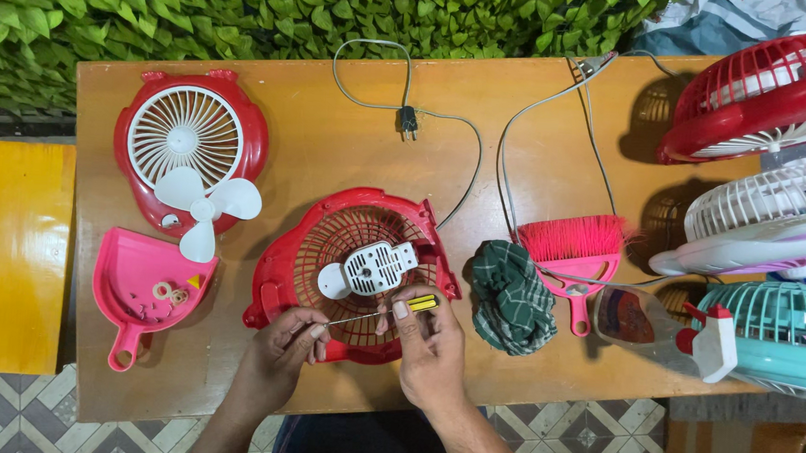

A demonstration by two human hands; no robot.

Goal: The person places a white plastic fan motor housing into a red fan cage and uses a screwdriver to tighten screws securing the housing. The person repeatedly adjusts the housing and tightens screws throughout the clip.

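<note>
A red fan housing [304, 248] with a grille lies on the wooden table [334, 138], and a white motor unit [377, 267] rests inside it. My right hand [428, 345] grips the yellow-and-black handle of a screwdriver [388, 311] at the housing's near edge. The fingers of my left hand [284, 345] pinch the screwdriver's metal tip. To the left lie a red front cover with a white grille [185, 134], a white fan blade [203, 210] and a pink dustpan [138, 285] that holds small parts.
A grey power cord with a plug [408, 119] runs across the table's back. A green checked cloth [510, 298], a pink brush [574, 251] and a spray bottle [667, 331] lie to the right. Red, white and teal fans [777, 212] crowd the right edge. A yellow bench [10, 249] stands at the left.
</note>
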